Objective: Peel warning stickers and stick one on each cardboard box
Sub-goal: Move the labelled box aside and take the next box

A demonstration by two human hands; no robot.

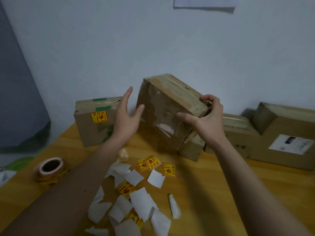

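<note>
My right hand (pixel 207 116) grips the upper right corner of a taped cardboard box (pixel 163 114) and holds it tilted above the wooden table (pixel 221 193). Just left of that box my left hand (pixel 127 116) is open with fingers spread, its fingertips close to the box's left edge; whether they touch is unclear. A box (pixel 92 126) standing at the left back carries a yellow warning sticker (pixel 99 117). Loose yellow stickers (pixel 150 163) lie on the table below the held box, among several white backing scraps (pixel 141 201).
A sticker roll (pixel 51 169) sits at the left on the table. Three more cardboard boxes stand at the right: a small one (pixel 190 149) under the held box, one behind my right wrist (pixel 238 133), and one with a white label (pixel 286 138). A wall is close behind.
</note>
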